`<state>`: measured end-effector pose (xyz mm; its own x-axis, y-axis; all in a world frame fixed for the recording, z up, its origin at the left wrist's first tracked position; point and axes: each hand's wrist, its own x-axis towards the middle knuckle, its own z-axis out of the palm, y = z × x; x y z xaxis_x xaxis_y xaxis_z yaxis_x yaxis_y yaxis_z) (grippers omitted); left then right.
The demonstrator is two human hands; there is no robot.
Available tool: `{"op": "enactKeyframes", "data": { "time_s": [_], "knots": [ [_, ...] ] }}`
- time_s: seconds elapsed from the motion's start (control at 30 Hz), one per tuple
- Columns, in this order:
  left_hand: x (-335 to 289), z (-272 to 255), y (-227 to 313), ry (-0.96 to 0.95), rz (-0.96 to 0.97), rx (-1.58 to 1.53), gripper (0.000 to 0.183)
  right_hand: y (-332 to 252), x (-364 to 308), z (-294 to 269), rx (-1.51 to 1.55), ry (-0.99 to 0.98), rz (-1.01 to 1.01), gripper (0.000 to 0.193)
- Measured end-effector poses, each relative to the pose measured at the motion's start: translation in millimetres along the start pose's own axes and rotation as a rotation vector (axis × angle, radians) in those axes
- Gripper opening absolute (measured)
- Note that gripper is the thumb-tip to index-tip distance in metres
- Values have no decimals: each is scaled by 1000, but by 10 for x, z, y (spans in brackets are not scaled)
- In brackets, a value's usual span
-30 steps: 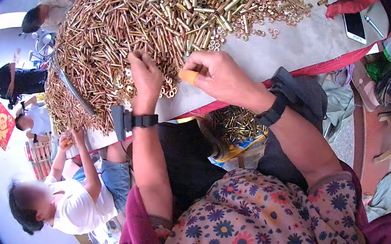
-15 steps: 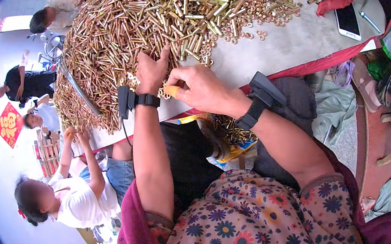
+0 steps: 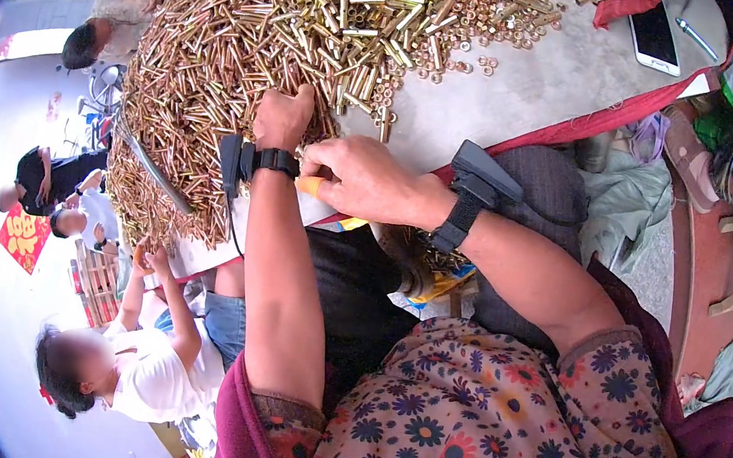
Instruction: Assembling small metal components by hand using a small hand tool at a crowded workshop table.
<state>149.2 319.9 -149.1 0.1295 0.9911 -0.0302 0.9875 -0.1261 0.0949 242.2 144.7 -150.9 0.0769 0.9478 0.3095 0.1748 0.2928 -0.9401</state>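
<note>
Brass-coloured metal sleeves [image 3: 223, 50] lie in a large heap over the table. My left hand [image 3: 284, 116] rests over the near edge of that heap, its fingers curled under and mostly hidden. Close beside it on the right is my right hand [image 3: 363, 175], closed in a pinch, with orange tape [image 3: 308, 185] around one digit. Whatever sits between the right fingertips is too small to make out. Both wrists wear black strapped devices. Small metal nuts [image 3: 498, 23] spread to the right of the sleeves.
A white phone [image 3: 654, 37] and a pen-like metal rod [image 3: 696, 38] lie at the table's far right, near its red cloth edge [image 3: 587, 124]. A grey curved strip [image 3: 151, 163] crosses the heap's left side. Co-workers sit at left, one in a white shirt [image 3: 164, 369].
My left hand has curled, with its raised thumb drawn in. My right hand has moved slightly left and down, still pinched. The white-shirted person's hands have shifted slightly.
</note>
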Motion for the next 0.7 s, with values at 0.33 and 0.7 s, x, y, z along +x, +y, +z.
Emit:
{"op": "enactKeyframes", "data": {
  "time_s": [0.33,0.7],
  "knots": [
    [19,49,-148,-6,169,-10,62,84,25,-64,-18,4,33,13],
    [-96,11,-262,-113,-89,-1114,34,212,113,67,-5,45,74,9]
  ]
}}
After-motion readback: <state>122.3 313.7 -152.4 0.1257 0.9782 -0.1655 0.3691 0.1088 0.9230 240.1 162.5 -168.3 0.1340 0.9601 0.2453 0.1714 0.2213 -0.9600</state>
